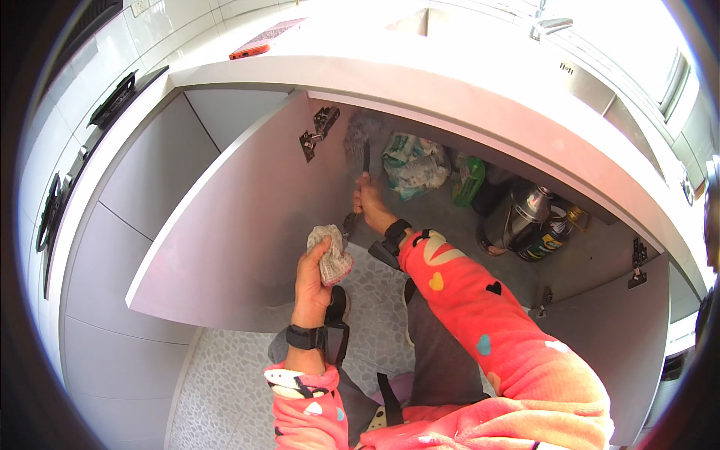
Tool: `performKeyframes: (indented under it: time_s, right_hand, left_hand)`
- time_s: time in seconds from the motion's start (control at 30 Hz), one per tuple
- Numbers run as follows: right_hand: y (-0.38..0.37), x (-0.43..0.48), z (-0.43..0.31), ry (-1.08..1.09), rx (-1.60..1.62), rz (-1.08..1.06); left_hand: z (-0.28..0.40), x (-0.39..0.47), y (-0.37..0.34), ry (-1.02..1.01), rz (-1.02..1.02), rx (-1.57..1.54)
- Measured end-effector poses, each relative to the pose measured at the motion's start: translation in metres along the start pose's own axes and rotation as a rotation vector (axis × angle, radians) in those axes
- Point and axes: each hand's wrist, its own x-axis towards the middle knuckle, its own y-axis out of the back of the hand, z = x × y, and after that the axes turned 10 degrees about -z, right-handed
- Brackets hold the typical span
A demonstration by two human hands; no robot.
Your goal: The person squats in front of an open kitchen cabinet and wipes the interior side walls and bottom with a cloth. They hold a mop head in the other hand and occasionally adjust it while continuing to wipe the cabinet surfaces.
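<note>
My left hand [313, 271] grips a crumpled off-white cloth [328, 254] with a pinkish edge, in front of the open left cabinet door [236, 225]. Inside the cabinet, my right hand [371, 198] is closed around the dark handle [367, 157] of a fluffy grey duster [361, 132]. The duster's head rests up against the left inner side, in shadow. To the right of that hand, on the cabinet floor [424, 225], lies a crumpled white and teal plastic package [415, 166].
Beyond the package stand a green container [468, 181], a shiny metal kettle [526, 214] and a labelled bottle [548, 242]. The right cabinet door [607, 343] hangs open. Overhead, the countertop edge [427, 95] curves across; an orange-edged phone [264, 40] lies on top near a faucet [550, 27].
</note>
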Motion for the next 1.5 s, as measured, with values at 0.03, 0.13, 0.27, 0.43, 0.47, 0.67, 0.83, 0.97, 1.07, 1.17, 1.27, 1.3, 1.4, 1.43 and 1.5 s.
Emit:
performKeyframes:
  time_s: [0.03,0.13,0.27,0.43,0.47,0.67,0.83,0.97,1.07,1.17,1.27,1.3,1.4,1.43,1.5]
  right_hand:
    - [-0.005,-0.003,-0.004,0.096,-0.095,-0.011]
    - [-0.006,-0.002,0.003,0.190,-0.199,0.007]
    - [0.025,0.021,0.047,-0.036,-0.071,0.049]
    - [0.062,0.038,0.056,-0.401,0.156,-0.029]
    - [0.057,0.032,0.051,-0.359,0.128,-0.020]
    - [-0.013,-0.020,-0.003,0.193,-0.101,-0.145]
    - [-0.020,-0.032,0.018,-0.063,-0.141,-0.031]
    - [0.009,-0.018,0.034,-0.443,0.078,0.003]
    - [0.015,-0.017,0.033,-0.490,0.161,-0.016]
    - [0.002,-0.026,0.024,-0.301,0.253,-0.161]
    - [-0.020,-0.041,0.017,0.088,-0.007,-0.320]
    - [-0.027,-0.045,0.016,0.068,-0.067,-0.271]
    - [-0.042,-0.054,0.025,0.087,-0.205,-0.246]
    - [-0.043,-0.056,0.030,0.057,-0.256,-0.195]
    - [-0.040,-0.058,0.038,-0.054,-0.236,-0.132]
  left_hand:
    - [0.000,0.000,0.000,0.026,0.011,0.004]
    - [0.001,-0.001,0.000,0.040,0.006,0.012]
    - [0.001,-0.001,-0.001,0.008,0.014,0.003]
    - [0.002,-0.002,-0.004,0.001,0.024,0.001]
    - [0.003,-0.003,-0.004,0.010,0.023,0.007]
    - [0.003,-0.004,-0.007,0.012,0.025,0.019]
    - [0.001,-0.002,-0.003,0.003,0.019,0.007]
    - [0.001,-0.001,0.000,0.005,0.027,0.004]
    - [0.001,-0.001,0.002,0.003,0.005,0.011]
    - [0.001,-0.001,0.003,0.006,-0.001,0.022]
    - [0.000,-0.001,0.002,-0.008,-0.007,0.027]
    - [0.000,-0.002,0.001,-0.036,-0.042,0.022]
    - [0.002,-0.004,0.001,-0.018,-0.028,0.007]
    - [0.001,-0.004,0.001,-0.009,-0.041,0.000]
    - [0.002,-0.004,0.002,-0.033,-0.093,-0.018]
